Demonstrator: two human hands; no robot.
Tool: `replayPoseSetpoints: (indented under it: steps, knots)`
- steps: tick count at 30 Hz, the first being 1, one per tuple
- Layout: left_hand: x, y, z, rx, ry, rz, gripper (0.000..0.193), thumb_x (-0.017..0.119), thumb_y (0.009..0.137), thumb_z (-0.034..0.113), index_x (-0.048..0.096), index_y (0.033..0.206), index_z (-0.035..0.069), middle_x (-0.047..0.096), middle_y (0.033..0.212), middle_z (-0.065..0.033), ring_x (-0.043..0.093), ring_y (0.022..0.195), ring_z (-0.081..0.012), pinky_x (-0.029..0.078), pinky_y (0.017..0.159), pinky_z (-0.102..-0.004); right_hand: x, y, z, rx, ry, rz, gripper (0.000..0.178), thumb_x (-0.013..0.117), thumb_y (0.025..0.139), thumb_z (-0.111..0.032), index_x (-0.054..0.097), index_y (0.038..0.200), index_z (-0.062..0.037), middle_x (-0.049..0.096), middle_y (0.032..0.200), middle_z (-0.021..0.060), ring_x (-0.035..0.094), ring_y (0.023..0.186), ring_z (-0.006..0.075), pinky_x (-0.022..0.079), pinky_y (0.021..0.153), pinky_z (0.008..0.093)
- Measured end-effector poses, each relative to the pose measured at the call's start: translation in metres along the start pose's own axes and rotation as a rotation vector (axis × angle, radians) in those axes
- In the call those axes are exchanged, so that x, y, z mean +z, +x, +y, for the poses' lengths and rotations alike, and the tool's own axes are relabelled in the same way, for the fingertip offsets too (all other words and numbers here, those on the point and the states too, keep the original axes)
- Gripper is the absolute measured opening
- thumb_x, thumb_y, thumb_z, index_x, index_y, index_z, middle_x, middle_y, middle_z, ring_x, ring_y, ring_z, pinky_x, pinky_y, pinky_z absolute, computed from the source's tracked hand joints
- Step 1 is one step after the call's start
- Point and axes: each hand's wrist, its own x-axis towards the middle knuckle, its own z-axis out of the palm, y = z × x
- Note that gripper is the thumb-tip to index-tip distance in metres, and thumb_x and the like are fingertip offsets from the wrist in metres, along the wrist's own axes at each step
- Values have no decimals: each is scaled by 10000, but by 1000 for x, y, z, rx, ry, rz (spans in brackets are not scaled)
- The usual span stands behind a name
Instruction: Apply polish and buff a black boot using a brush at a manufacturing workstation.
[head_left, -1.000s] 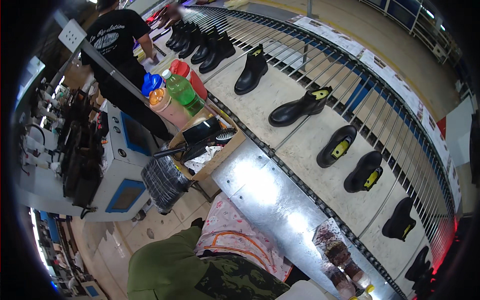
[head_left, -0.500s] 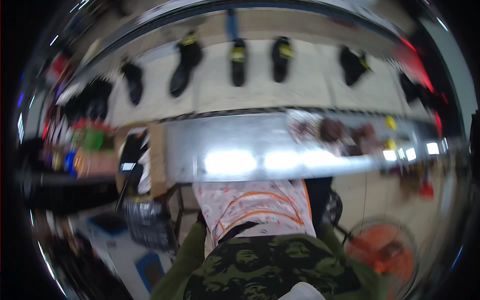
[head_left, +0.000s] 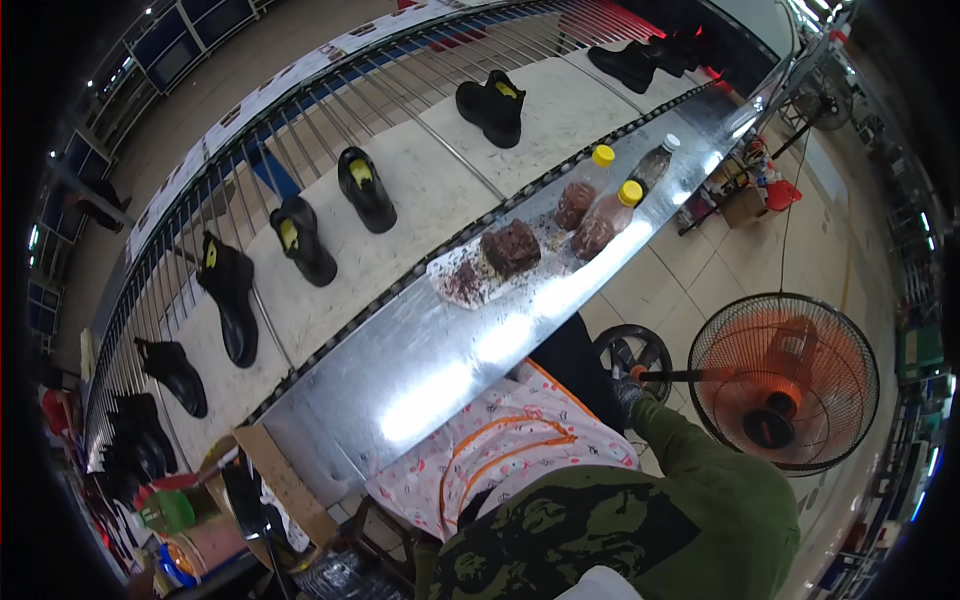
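My right hand point(head_left: 628, 394), in a grey glove, hangs low at my right side, beside the black round base and pole of a standing fan point(head_left: 785, 385). Its fingers are too small and partly hidden to make out, so whether it touches the pole cannot be told. My left hand is out of view; only a bit of green sleeve shows at the lower edge. On the metal ledge in front of me lies a dark brown crumbly block point(head_left: 511, 249) on a crumb-strewn plastic sheet point(head_left: 455, 283). Beside it are two yellow-capped bottles point(head_left: 600, 222) with brownish contents.
Black shoes and boots point(head_left: 368, 190) stand spaced along a pale conveyor point(head_left: 420, 190) beyond the metal ledge point(head_left: 350, 400). A darker bottle point(head_left: 655, 165) is farther along the ledge. A cardboard box point(head_left: 285, 485) and a green container point(head_left: 168, 511) sit at lower left.
My view has turned to the right, so the conveyor and ledge now run diagonally. The fan and my right hand have come into clearer view; my left arm has mostly gone from sight.
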Motion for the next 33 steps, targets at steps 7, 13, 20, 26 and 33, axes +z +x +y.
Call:
replayPoseSetpoints:
  steps: [7,13,20,26,33]
  knots:
    - [-2,47,66,-65,97,106,408,452,918,335,531,1183,34,593,1139,-161,567,1003,-297,441,899,-390,1,40,50,31,-168,-25,290,502,909,-282,561,1131,-104,606,1048,142,551,1030,274,438,845,384]
    - [29,102,139,6,228,99,411,452,921,341,535,1176,29,596,1128,-165,571,986,-298,445,887,-392,-2,77,-22,40,-226,-8,410,460,892,-370,460,1230,-140,604,1041,188,564,1006,318,446,837,411]
    - [83,140,161,187,306,152,416,451,924,347,540,1169,23,601,1114,-169,575,967,-299,450,873,-395,47,125,19,-47,-363,7,593,403,867,-494,318,1370,-190,602,1032,253,582,973,380,457,825,450]
    - [92,101,141,227,393,238,420,451,927,353,544,1163,18,604,1103,-173,579,951,-300,455,860,-397,39,159,48,130,-442,33,594,383,854,-549,453,1298,-160,612,1052,230,578,994,380,456,828,455]
    - [75,65,124,315,474,474,426,451,931,360,549,1156,12,609,1089,-177,584,931,-302,460,846,-399,23,59,-95,77,-321,131,556,550,743,-534,593,1149,-158,636,942,226,621,839,375,475,738,439]
